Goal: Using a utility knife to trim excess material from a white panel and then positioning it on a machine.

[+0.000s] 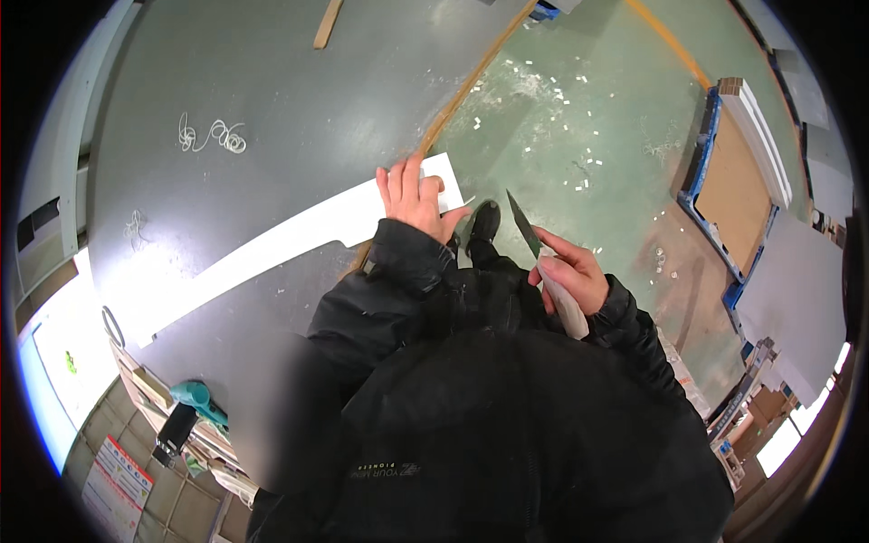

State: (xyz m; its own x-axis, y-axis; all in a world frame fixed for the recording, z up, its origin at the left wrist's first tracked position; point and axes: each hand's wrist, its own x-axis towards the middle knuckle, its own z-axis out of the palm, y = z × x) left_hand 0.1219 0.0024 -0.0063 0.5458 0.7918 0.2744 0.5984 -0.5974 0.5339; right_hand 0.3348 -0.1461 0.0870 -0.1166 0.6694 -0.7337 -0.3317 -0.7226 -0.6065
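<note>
A long, thin white panel [299, 222] lies across the grey table, its squared end reaching past the wooden edge. My left hand [415, 201] holds it near that end, fingers over its top and thumb toward the near side. How far the fingers wrap round is partly hidden. By the thumb, a small white sliver [469, 200] sticks out at the panel's end. Off to the right, over the floor, my right hand [579, 276] grips a knife [522, 223]. Its dark, pointed blade aims up and left, apart from the panel, and its handle looks pale and wrapped.
On the grey table [272, 72] lie tangled white strips [213, 136] and a wooden stick [328, 24]. Small white scraps [579, 149] litter the green floor. A blue-framed cart [695, 172] with white lengths stands right. A teal power tool [195, 396] sits lower left.
</note>
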